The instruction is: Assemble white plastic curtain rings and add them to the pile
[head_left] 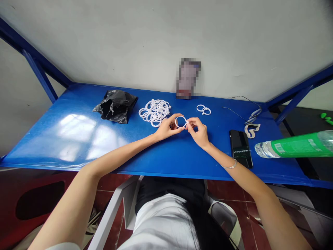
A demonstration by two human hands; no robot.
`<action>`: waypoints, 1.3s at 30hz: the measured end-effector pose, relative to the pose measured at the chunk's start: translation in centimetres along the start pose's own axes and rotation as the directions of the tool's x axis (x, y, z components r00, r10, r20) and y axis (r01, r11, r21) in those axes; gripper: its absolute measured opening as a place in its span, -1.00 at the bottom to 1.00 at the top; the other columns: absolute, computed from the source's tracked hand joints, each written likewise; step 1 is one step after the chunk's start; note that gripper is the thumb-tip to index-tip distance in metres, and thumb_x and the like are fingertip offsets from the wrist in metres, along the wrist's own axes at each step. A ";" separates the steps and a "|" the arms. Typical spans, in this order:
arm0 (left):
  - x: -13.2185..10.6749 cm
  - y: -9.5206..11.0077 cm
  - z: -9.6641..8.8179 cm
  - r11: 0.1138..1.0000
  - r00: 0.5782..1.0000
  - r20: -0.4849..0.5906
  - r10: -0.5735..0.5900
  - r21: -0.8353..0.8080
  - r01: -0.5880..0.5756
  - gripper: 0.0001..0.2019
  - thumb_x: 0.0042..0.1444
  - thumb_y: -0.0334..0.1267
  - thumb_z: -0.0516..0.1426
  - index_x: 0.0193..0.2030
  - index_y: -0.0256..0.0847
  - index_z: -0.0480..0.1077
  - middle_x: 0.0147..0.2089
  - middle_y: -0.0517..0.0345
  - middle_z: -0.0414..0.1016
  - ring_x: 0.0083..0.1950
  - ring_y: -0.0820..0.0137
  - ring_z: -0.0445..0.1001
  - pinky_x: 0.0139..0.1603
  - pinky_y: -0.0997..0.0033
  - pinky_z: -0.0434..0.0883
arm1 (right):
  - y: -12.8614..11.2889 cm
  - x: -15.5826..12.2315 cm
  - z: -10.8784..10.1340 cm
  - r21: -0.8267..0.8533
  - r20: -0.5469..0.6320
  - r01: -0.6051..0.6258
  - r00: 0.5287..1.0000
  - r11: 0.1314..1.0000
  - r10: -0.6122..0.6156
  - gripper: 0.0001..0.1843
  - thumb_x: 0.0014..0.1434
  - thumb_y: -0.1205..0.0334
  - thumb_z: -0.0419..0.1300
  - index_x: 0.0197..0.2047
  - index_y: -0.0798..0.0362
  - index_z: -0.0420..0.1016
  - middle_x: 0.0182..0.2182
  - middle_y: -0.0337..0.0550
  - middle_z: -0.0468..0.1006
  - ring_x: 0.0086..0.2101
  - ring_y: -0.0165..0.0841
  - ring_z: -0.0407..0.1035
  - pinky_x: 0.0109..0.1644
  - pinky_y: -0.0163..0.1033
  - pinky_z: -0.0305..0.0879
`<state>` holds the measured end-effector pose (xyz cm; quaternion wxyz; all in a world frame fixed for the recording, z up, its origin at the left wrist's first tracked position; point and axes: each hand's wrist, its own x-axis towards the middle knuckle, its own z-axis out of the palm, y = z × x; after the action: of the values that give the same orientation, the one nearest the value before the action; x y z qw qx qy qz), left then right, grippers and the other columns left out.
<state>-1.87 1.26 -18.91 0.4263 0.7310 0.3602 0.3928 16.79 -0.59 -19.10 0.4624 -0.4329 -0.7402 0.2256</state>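
A thin white ring [180,116] with a small knob on its right side is held up just above the blue table. My left hand [168,128] grips it from the left, thumb below and fingers curled over the top. At the knob, the fingertips of my right hand [198,132] pinch the ring's right edge; what exactly lies between them is hidden. Close behind my left hand lies a heap of several similar white rings [156,109]. Farther right, two more white rings [203,109] overlap each other, apart from the heap.
On the blue table [145,156] a crumpled black plastic bag [122,102] lies at left. Against the wall leans a blurred upright object [187,78]. To the right are eyeglasses [254,114], a cream-coloured curved piece [252,131], a black phone [240,147] and a green-labelled bottle [299,145].
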 end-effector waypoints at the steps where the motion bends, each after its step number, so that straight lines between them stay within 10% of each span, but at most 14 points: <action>1: 0.0 0.0 0.0 1.000 1.000 0.000 -0.001 0.001 0.001 -0.50 0.08 -0.04 0.23 0.09 -0.24 0.27 -0.54 0.34 0.24 -0.58 0.57 0.20 -0.56 0.58 0.17 | 0.0 0.0 0.0 -0.001 0.002 0.001 1.000 1.000 -0.001 -0.84 0.30 0.11 0.08 -0.16 0.00 0.37 -0.49 -0.26 0.54 -0.51 -0.42 0.45 -0.37 -0.31 0.39; 39: 0.0 -0.5 0.0 0.998 0.998 -0.027 0.048 0.044 -0.046 -0.52 0.07 -0.09 0.25 0.07 -0.30 0.32 -0.57 0.37 0.22 -0.60 0.61 0.17 -0.57 0.63 0.15 | 0.3 -0.2 -0.1 -0.031 0.025 0.025 0.999 0.999 -0.024 -0.83 0.33 0.11 0.03 -0.15 0.00 0.34 -0.48 -0.27 0.49 -0.52 -0.45 0.39 -0.38 -0.33 0.35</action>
<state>-1.95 1.38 -19.34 0.3957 0.7427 0.3574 0.4050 17.01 -0.61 -19.40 0.4493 -0.4282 -0.7544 0.2135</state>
